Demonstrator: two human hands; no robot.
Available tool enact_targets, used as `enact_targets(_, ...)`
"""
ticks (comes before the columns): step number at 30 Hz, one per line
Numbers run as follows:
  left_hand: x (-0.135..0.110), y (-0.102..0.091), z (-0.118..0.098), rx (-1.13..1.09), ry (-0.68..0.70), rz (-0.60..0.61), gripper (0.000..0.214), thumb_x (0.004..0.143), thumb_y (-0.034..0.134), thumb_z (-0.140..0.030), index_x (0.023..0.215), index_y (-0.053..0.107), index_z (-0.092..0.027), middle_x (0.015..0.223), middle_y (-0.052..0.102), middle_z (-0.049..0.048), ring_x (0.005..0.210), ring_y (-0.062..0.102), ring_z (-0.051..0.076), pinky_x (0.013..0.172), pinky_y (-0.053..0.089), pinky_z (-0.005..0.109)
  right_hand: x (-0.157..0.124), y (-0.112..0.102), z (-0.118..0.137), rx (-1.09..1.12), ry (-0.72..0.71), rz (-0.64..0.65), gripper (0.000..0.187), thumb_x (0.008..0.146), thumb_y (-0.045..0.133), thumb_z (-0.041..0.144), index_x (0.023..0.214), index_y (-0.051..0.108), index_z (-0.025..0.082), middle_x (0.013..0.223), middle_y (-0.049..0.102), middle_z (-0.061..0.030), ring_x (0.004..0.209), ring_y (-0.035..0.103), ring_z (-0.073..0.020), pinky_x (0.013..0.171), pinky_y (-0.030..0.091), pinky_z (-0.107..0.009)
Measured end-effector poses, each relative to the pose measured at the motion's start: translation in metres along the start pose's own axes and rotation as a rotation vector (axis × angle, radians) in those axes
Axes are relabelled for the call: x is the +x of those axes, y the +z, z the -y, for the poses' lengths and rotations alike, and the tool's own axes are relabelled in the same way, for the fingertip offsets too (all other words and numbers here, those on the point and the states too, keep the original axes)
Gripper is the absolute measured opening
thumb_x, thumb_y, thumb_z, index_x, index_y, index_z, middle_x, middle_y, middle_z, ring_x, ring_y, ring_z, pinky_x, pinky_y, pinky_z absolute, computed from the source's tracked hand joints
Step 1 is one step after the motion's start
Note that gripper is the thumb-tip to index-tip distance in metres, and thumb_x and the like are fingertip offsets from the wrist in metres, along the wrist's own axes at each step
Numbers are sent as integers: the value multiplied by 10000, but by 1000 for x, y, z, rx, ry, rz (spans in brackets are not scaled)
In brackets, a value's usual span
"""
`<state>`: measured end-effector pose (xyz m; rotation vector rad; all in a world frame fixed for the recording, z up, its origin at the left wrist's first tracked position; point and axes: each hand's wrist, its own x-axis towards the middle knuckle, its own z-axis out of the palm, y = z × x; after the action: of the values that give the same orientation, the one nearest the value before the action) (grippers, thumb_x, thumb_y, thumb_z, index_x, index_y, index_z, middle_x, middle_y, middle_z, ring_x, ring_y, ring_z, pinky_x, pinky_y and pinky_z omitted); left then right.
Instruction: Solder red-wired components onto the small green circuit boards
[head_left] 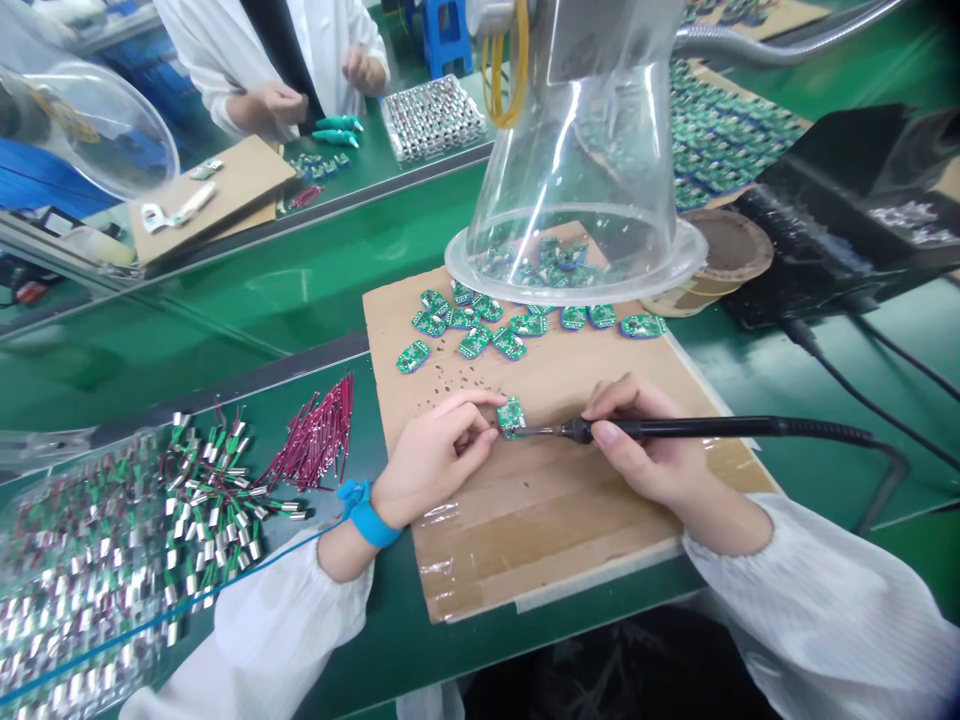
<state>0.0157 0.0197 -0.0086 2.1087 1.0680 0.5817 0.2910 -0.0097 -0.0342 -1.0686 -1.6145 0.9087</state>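
My left hand [442, 450], with a blue wrist strap [371, 512] and cord, steadies a small green circuit board [511, 412] on the cardboard sheet [555, 510]. Its index fingertip touches the board's upper edge, and the thumb lies by the lower left side; the other fingers are curled. Between the fingers of my right hand [645, 440] is a black soldering iron [697, 428], held almost level. The iron's metal tip points left and meets the board's lower edge. Whether a wire is pinched under my left fingers is too small to make out.
More circuit boards [474, 342] lie behind, under a clear fume hood [574, 200]. At left are red wires [311, 440] and metal cylinders with wires [214, 500]. A round container [724, 255] and black box [817, 220] stand right. Across the divider, a co-worker's hands [281, 103] show.
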Motion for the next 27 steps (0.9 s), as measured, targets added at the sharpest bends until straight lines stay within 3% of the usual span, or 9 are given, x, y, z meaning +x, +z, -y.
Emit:
enact_targets(15,1,-2,2,-14,22,3,176,970,612,-128,809,568,-185,1336,686,22,747,613,100,678,477,279,1,0,2,-32,-32,1,65,956,662,320,976,617,277,774,597,-19,640,555,-194,561,430,-370)
enact_targets(21,1,-3,1,-21,28,-2,160,968,618,-124,825,585,-186,1332,686,2,731,601,89,687,468,278,5,3,8,40,-29,-91,117,965,649,370,928,616,264,742,583,-19,595,544,-175,517,425,-343)
enact_targets(27,1,-3,1,-26,20,-6,172,973,614,-133,813,580,-184,1331,690,4,710,587,88,657,452,272,6,4,12,35,-31,-84,130,967,653,376,917,630,259,731,591,-11,574,552,-160,516,434,-326)
